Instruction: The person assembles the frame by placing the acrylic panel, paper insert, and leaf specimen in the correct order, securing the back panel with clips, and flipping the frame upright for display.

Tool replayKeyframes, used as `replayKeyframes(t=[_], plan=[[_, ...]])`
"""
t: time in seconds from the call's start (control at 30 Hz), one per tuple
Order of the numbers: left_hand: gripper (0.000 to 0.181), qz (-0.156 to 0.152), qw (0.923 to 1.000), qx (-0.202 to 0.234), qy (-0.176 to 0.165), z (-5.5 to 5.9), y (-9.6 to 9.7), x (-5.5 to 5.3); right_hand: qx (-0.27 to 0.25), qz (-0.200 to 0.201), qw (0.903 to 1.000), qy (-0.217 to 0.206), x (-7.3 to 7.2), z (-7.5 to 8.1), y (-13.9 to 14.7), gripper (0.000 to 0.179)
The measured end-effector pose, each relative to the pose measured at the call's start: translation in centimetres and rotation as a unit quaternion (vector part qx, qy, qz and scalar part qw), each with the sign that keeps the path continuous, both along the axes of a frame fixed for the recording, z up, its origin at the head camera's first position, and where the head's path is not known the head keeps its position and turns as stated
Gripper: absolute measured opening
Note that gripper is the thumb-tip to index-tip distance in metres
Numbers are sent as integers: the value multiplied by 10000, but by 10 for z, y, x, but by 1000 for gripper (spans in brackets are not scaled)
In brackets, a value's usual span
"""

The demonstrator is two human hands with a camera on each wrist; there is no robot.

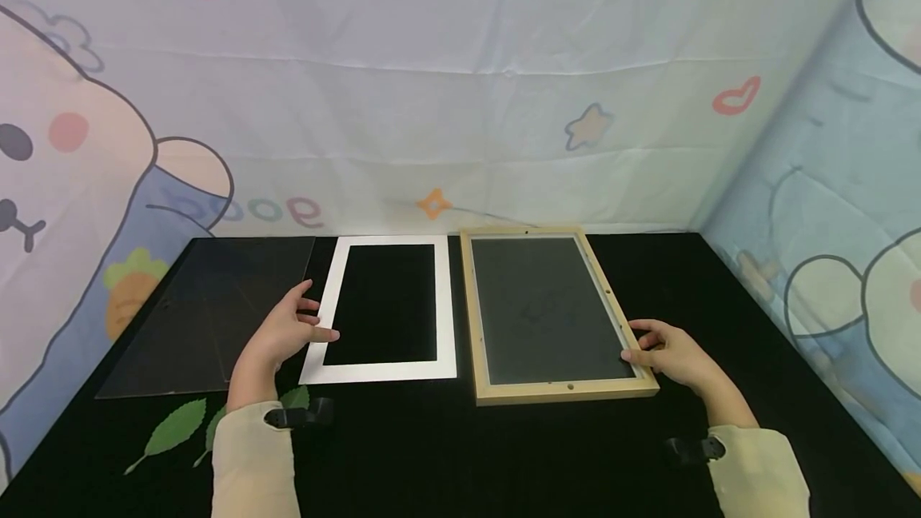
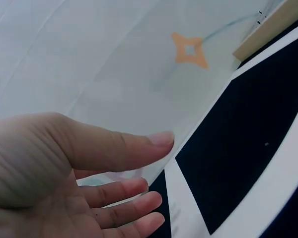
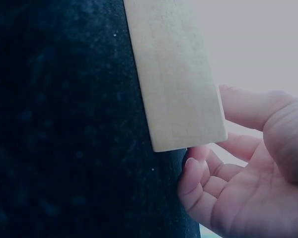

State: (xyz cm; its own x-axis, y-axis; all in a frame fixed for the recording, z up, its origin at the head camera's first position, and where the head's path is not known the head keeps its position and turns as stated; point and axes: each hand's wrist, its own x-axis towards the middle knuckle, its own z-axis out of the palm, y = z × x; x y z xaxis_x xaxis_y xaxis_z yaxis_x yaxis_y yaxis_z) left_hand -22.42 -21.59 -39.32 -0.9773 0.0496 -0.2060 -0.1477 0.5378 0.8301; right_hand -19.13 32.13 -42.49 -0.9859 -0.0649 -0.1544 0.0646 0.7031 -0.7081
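My right hand (image 1: 676,354) grips a light wooden picture frame (image 1: 568,390) near its front right corner. The thumb lies over the top of the side bar, and the other fingers are at its outer side. A grey panel (image 1: 547,310) with a pale border fills the frame. In the right wrist view, the wooden bar's end (image 3: 184,99) overlaps part of the right hand (image 3: 248,168). My left hand (image 1: 284,330) hovers at the left border of a white mat (image 1: 445,302), fingers loosely extended. The left wrist view shows the left hand (image 2: 89,173) with nothing between thumb and fingers.
A thin dark glossy sheet (image 1: 180,326) lies left of the mat, partly behind the left hand. Green leaves (image 1: 176,428) show near the left sleeve. Everything lies on a black tabletop (image 1: 432,454), with a printed curtain (image 1: 504,126) behind and at the sides.
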Motion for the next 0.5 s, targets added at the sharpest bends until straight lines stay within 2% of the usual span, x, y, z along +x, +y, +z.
replayKeyframes(t=[0.5], plan=[[106,78,9988,-431,-208,-11,-1,-4,-38,64,10000,8,1,1,-1,68]])
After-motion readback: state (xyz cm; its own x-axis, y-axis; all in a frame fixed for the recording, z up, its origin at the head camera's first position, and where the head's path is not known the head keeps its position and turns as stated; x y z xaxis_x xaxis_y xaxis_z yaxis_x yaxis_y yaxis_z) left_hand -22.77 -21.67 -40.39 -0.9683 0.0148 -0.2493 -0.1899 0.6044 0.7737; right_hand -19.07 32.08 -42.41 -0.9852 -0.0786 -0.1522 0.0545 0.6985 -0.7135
